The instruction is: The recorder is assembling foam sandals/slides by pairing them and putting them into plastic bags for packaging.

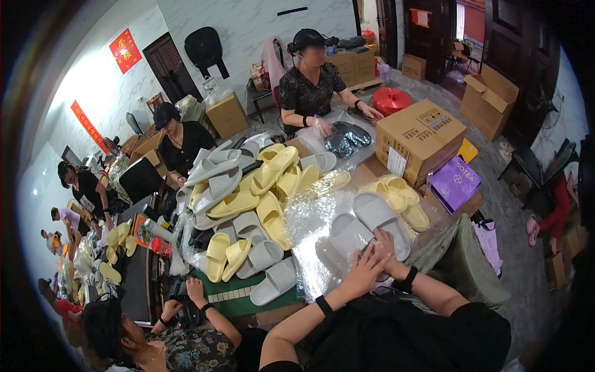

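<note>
A pair of grey slide slippers (375, 214) lies in front of me on clear plastic film (316, 245). My right hand (388, 254) rests on the pair, its fingers stretched over the grey soles. Close against it is my left hand (364, 270), with bent fingers at the near edge of the slippers; whatever is in their tips is hidden. Just beyond, a few pale yellow slippers (396, 195) lie beside the pair. To the left rises a pile of yellow slippers (273, 217) and grey slippers (263, 257).
A cardboard box (421, 136) and a purple box (454, 183) stand at the table's far right. Across the table, a co-worker (313, 87) handles dark slippers in a clear bag (347, 139). Another person (167, 341) sits at my left, near the green mat (232, 304).
</note>
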The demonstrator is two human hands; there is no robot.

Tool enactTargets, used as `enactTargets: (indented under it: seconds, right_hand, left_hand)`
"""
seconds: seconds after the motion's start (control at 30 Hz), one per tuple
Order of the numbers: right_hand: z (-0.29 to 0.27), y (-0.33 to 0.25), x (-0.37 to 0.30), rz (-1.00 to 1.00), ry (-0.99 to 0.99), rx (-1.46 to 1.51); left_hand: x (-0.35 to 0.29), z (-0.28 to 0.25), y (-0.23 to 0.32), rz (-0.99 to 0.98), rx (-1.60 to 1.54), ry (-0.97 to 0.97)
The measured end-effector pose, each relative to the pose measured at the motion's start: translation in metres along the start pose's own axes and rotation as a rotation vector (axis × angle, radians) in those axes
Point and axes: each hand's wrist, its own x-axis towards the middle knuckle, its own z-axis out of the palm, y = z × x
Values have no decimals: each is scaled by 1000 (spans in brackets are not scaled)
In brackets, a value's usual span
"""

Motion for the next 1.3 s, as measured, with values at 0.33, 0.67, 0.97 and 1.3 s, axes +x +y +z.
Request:
enactTargets:
  seconds: [0.33, 0.67, 0.97, 1.3]
  right_hand:
    - [18, -18, 50, 110, -300, 189]
    - [10, -8, 4, -133, -876, 474]
    - [-53, -41, 12, -164, -696, 695]
    - [-109, -60, 52, -93, -306, 458]
  left_hand:
    - [4, -17, 23, 86, -418, -24]
    - [10, -36, -7, -531, -681, 402]
    - [30, -74, 10, -525, -788, 500]
    - [23, -91, 16, -382, -350, 410]
